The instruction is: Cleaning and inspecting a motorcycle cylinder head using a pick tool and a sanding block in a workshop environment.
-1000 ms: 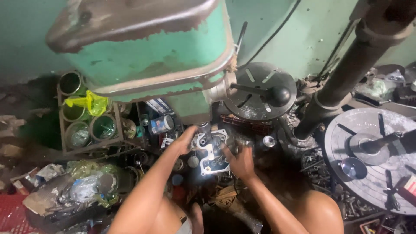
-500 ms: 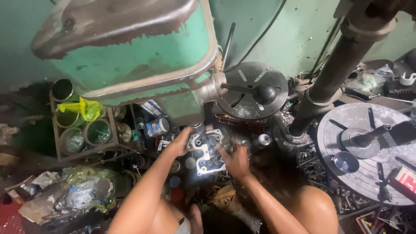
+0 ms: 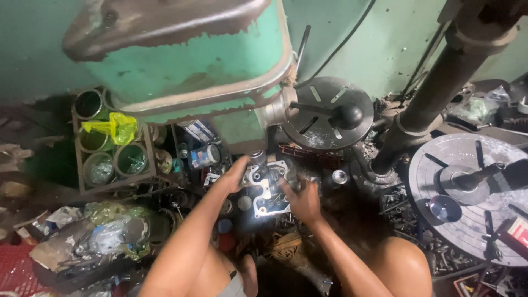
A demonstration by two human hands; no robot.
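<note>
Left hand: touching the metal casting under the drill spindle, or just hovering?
Touching. The head view shows the left hand with fingers laid on the upper left edge of the bright metal casting, no gap visible.

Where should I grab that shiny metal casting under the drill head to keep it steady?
Grip the metal casting by its outer edges, one hand from each side, much as the left hand and right hand do now. It lies flat, and its holed middle sits under the spindle, so keeping fingers outside probably suits best.

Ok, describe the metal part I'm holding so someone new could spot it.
Find the big green drill press head. Directly under its spindle, between the left hand and right hand, sits a pale metal casting. It alone is brightly lit and full of holes.
</note>
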